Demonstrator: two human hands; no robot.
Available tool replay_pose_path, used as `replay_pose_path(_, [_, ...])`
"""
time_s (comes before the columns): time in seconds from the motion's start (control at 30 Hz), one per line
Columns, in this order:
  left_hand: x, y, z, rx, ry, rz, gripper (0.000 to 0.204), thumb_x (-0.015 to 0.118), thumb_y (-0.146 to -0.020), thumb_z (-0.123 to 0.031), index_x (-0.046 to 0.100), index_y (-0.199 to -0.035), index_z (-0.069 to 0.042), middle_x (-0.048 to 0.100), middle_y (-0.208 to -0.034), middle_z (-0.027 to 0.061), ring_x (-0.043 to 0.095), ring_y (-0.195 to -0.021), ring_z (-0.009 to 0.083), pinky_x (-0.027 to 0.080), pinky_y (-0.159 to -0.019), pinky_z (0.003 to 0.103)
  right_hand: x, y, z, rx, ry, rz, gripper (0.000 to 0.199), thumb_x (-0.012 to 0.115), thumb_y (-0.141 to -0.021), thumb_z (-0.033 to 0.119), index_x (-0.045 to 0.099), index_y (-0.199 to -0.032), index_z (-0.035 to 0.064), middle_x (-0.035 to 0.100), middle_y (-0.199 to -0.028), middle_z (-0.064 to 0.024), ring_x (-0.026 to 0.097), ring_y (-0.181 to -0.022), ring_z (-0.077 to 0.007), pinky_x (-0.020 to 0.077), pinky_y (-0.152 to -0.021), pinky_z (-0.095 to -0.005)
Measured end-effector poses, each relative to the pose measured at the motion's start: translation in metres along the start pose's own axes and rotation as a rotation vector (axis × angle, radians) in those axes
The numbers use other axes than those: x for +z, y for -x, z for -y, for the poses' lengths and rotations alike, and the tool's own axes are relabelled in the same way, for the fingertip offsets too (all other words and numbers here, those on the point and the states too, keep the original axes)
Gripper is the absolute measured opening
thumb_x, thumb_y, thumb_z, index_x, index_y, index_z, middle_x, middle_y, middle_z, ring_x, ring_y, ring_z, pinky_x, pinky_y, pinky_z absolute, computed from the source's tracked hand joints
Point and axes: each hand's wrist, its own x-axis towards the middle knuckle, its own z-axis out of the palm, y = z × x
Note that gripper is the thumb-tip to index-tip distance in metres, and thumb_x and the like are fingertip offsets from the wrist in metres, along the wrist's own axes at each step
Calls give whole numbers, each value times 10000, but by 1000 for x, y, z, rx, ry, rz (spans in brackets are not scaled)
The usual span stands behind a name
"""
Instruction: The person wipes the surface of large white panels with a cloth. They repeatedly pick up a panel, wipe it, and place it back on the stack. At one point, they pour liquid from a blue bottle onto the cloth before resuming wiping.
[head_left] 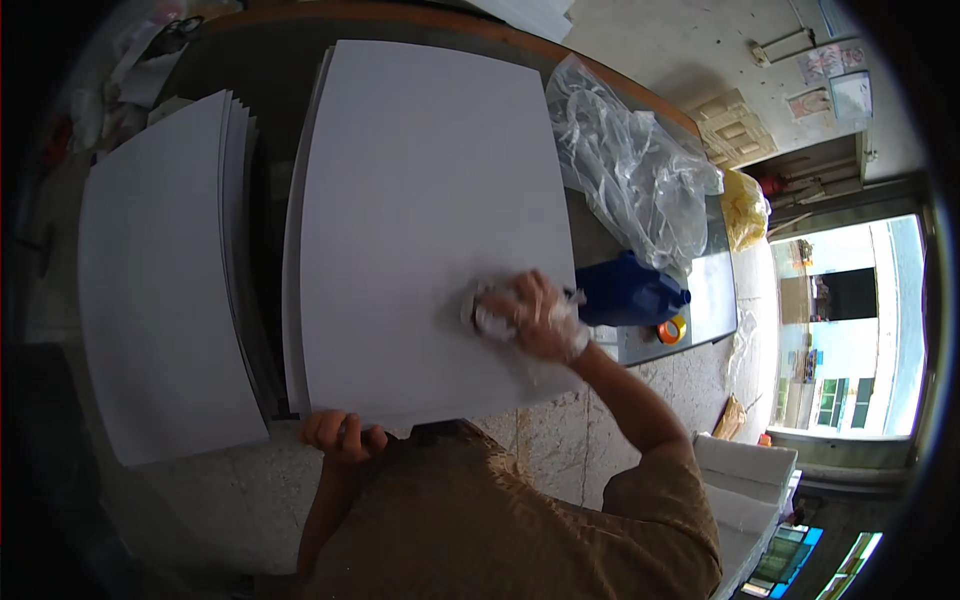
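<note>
Head view: the right hand (535,315), in a thin clear glove, is closed on a crumpled white cloth wad (492,318) pressed to the large white rectangular board (430,200) on the dark table (265,190). The left hand (342,434) grips that board's near edge, fingers curled. A second white board stack (160,280) lies to the left; a blue plastic jug (625,290) stands just right.
</note>
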Motion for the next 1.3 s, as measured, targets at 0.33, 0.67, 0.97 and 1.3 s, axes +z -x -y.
replay_pose_path(0.33, [15,11,-12,-108,-78,-88,328,441,-965,-432,430,-1034,-112,446,-1049,111,428,-958,282,359,-804,452,15,-302,-261,465,215,-89,505,526,-960,460,501,-1395,204,555,-1272,-222,538,-1208,-373,423,-1026,-440])
replay_pose_path(0.67, [8,0,-9,-104,-97,-44,356,423,-968,-463,416,-1011,-110,437,-1036,97,415,-942,276,356,-800,442,-7,-101,-126,287,62,0,474,662,-885,403,592,-1270,136,613,-1116,-168,577,-987,-328,465,-883,-477])
replay_pose_path(0.97, [11,6,2,-15,-134,-39,346,372,-976,-454,407,-971,-110,436,-1002,78,396,-916,237,355,-801,414,-6,75,2,73,-56,3,556,773,-748,282,590,-1264,185,583,-1085,-129,581,-985,-311,486,-779,-464])
replay_pose_path(1.3, [-6,-4,-13,-137,-86,26,339,450,-947,-448,410,-997,-115,436,-1022,90,414,-936,268,349,-799,434,15,-218,-280,198,642,-15,437,532,-952,366,534,-1365,222,557,-1344,-127,573,-1157,-350,478,-964,-425])
